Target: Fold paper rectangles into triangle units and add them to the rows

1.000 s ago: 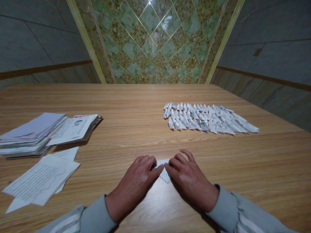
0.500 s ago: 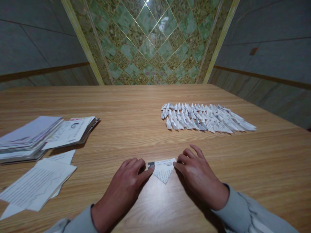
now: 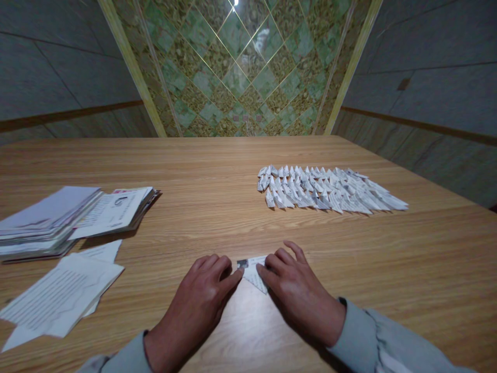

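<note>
A small folded paper (image 3: 251, 273) with printed text and a dark patch at its left end lies on the table, its pointed side towards me. My left hand (image 3: 205, 292) has its fingers curled, the thumb and forefinger closed at the paper's left end. Over the right half lies my right hand (image 3: 297, 290), thumb and forefinger pressed onto the sheet while the little finger sticks up. That hand hides the paper's right end.
Rows of folded paper pieces (image 3: 310, 192) stand at the back right of the wooden table (image 3: 202, 181). To the left are a stack of papers and booklets (image 3: 50, 212) and several loose printed sheets (image 3: 62, 295). A tiled wall (image 3: 240, 77) rises behind the table.
My right hand has slid left from the paper's right corner to over its right half. My left hand has stayed at the left end.
</note>
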### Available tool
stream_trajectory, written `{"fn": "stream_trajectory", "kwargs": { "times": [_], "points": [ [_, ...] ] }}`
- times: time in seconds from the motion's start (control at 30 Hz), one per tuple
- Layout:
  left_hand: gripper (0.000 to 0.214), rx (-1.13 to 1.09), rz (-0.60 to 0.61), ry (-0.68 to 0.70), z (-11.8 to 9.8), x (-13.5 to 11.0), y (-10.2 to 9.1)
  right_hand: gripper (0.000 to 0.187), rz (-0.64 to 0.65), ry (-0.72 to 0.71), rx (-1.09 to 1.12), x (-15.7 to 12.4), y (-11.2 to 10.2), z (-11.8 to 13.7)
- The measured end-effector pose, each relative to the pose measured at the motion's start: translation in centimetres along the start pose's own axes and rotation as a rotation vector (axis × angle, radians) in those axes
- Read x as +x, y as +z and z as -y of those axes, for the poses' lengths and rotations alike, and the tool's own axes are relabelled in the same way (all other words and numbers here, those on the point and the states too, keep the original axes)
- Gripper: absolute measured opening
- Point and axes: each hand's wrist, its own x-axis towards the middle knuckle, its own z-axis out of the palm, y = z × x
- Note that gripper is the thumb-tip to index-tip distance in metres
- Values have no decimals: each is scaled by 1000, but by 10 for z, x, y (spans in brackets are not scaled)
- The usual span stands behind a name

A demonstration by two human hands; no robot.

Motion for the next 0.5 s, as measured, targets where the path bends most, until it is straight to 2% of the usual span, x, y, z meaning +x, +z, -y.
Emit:
{"fn": "stream_trajectory", "kwargs": {
  "times": [0.23, 0.43, 0.5],
  "points": [
    [23, -27, -4, -15, 1, -2, -1, 8, 32, 147, -60, -4, -7, -19],
    [24, -422, -87, -162, 5, 11, 6, 10, 47, 139, -63, -3, -5, -18],
    [19, -435, -80, -199, 6, 20, 7, 11, 55, 146, -49, -3, -5, -16]
  ]
}}
